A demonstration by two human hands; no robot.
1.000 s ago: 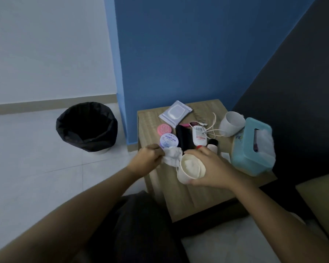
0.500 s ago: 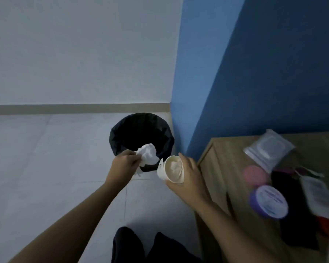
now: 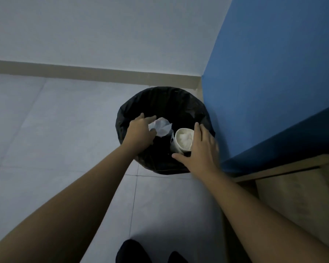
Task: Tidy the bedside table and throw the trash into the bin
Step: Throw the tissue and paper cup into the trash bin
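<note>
Grey tile floor [image 3: 55, 130], blue wall [image 3: 273, 82]; L hand [image 3: 139, 131] pinching tissue [image 3: 160, 127], R hand [image 3: 201, 149] spread, over bin [image 3: 160, 99].

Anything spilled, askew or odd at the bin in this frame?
Nothing stands out. The crumpled tissue and the tissue-stuffed paper cup are over the bin mouth, beside the left hand and right hand; nothing lies on the floor.

Your right hand [image 3: 201, 149] hides the cup's [image 3: 182, 139] far side; its blurred fingers leave the grip unclear. The counter [image 3: 292, 186] runs off the right edge.
</note>
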